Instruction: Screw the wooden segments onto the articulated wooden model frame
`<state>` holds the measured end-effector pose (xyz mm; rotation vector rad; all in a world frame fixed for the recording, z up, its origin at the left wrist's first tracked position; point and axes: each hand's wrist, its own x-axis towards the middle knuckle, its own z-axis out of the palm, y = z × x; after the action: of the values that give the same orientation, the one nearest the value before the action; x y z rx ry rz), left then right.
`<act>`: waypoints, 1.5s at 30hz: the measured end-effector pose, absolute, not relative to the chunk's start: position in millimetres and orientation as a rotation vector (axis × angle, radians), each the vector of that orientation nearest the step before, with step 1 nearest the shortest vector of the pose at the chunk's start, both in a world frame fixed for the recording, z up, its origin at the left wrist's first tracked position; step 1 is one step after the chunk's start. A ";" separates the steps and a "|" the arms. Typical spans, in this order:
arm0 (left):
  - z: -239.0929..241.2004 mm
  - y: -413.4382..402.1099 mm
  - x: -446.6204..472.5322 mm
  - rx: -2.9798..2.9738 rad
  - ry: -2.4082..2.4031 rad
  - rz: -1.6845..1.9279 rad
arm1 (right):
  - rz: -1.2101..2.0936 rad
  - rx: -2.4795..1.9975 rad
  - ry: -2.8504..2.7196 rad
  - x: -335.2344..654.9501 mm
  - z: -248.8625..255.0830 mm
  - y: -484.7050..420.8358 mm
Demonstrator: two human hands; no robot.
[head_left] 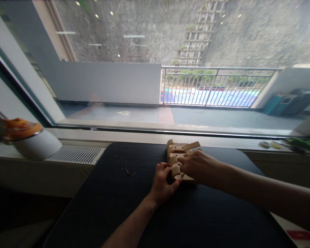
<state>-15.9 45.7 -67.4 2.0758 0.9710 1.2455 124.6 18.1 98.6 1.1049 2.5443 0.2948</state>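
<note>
A pale wooden piece with rounded knobs along its left side and dark holes lies at the far middle of the black table. My left hand grips its near left corner, fingers and thumb closed around a rounded knob. Over the middle of the same wooden piece is my right hand, its fingers bent down onto it. Those fingertips are partly hidden, and whether they pinch anything small I cannot make out. A flat wooden strip sticks up at a slant just beyond my right hand.
Left of the hands, a small dark thin bit and several crumbs lie on the table. A white rounded pot with an orange top stands on the sill at left. A tape roll and green things lie at right. A window rises behind.
</note>
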 end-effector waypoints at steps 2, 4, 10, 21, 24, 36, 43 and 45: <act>-67.0 45.8 -15.7 2.071 0.976 1.248 | 0.321 1.114 2.541 125.1 95.1 18.3; -66.7 45.7 -15.6 2.073 0.978 1.249 | 0.287 1.139 2.536 125.8 94.6 19.2; -68.5 45.6 -15.3 2.085 0.978 1.253 | 0.088 1.244 2.476 127.2 103.9 22.7; -66.5 45.3 -15.3 2.072 0.978 1.254 | 0.007 1.617 2.273 121.0 107.9 25.7; -66.2 45.2 -15.4 2.069 0.985 1.254 | -0.036 1.548 2.317 119.3 115.0 22.3; -67.5 45.5 -15.2 2.080 0.985 1.250 | 0.012 1.226 2.496 129.5 107.4 25.6; -67.6 45.3 -15.8 2.073 0.985 1.233 | 0.022 1.427 2.403 129.7 106.7 28.4; -67.7 45.3 -15.8 2.078 0.988 1.235 | 0.011 1.498 2.376 129.9 106.7 28.6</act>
<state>-15.8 45.3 -67.7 2.0781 0.9877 1.2347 129.9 28.6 106.7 1.4979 2.3755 0.0115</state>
